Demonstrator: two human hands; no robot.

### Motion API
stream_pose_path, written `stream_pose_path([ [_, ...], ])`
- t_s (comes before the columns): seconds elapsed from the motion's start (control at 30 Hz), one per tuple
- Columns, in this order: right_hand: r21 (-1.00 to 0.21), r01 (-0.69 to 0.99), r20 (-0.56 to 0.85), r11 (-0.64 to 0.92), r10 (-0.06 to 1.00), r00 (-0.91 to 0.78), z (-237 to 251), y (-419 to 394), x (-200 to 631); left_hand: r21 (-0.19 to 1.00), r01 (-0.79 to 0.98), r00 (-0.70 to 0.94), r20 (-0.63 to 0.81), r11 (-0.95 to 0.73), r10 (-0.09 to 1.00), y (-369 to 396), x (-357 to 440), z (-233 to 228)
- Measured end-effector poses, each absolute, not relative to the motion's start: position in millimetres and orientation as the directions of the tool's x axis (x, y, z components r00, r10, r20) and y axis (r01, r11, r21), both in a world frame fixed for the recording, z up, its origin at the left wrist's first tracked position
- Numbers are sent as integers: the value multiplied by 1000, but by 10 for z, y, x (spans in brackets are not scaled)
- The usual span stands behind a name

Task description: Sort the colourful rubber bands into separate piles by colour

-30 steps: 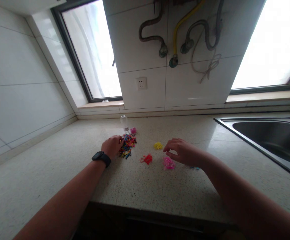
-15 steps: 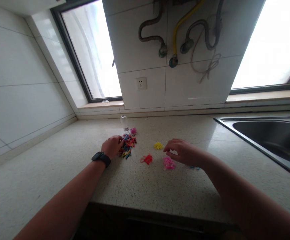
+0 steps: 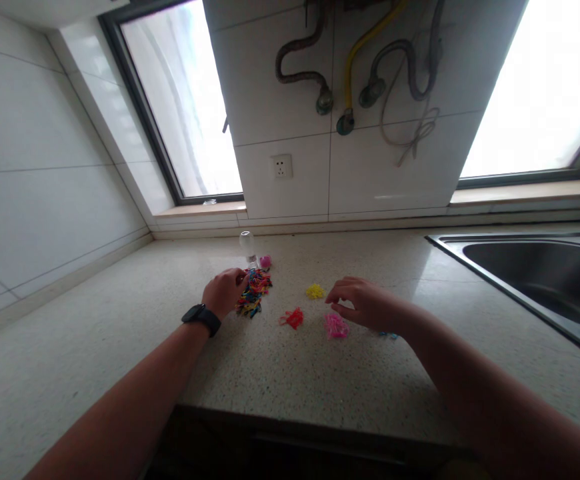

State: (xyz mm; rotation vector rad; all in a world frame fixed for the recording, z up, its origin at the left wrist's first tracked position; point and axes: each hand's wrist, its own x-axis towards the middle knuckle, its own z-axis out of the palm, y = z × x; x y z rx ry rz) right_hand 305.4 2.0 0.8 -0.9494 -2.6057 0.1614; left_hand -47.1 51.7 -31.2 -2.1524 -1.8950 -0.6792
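Left hand [image 3: 224,291]: fingers curled, tips in the mixed pile [image 3: 253,292] toward the tabletop's [image 3: 120,347] far edge; whether anything is pinched cannot be told. Right hand [image 3: 365,303]: half open, fingers bent, holding nothing visible, just beside the pink pile [image 3: 335,325]. Yellow pile [image 3: 315,291] and red pile [image 3: 293,317] lie between the hands.

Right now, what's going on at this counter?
A person is working over small coloured rubber bands on a speckled countertop. The left hand rests at the edge of the mixed pile, fingers in it. The right hand hovers just behind the pink heap; whether it pinches a band is unclear. Separate yellow and red heaps lie between the hands.
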Motion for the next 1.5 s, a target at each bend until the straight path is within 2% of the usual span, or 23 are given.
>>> stream_pose_path([
  [0.27, -206, 650, 330, 732, 677, -658, 19, 30, 3065, 242, 905, 203, 479, -350, 854, 315, -145, -189],
  [0.4, -251, 667, 366, 702, 707, -605, 25, 6, 3050, 301, 797, 340, 493, -523, 801, 111, 128, -119],
  [0.53, -331, 622, 390, 709, 703, -595, 18, -44, 2978, 328, 713, 444, 473, -620, 761, -112, 370, -135],
  [0.67, -407, 535, 367, 740, 669, -647, 4, -84, 2899, 318, 673, 519, 441, -668, 732, -273, 506, -207],
  [0.8, -399, 496, 353, 771, 628, -693, -5, -91, 2881, 283, 665, 548, 444, -691, 709, -312, 527, -272],
  [1.17, -447, 463, 338, 765, 624, -704, 27, -120, 2874, 293, 643, 563, 446, -708, 696, -327, 525, -311],
  [1.23, -489, 474, 327, 732, 658, -679, 47, -101, 2930, 291, 649, 555, 450, -703, 699, -328, 512, -316],
  [1.33, -578, 531, 277, 619, 761, -586, 117, -52, 3117, 278, 657, 552, 456, -701, 698, -315, 469, -332],
  [1.4, -623, 572, 219, 534, 821, -528, 168, -7, 3299, 260, 645, 582, 440, -718, 683, -304, 436, -344],
  [1.5, -658, 616, 78, 433, 853, -516, 189, 82, 3603, 223, 629, 630, 416, -745, 656, -301, 405, -356],
])
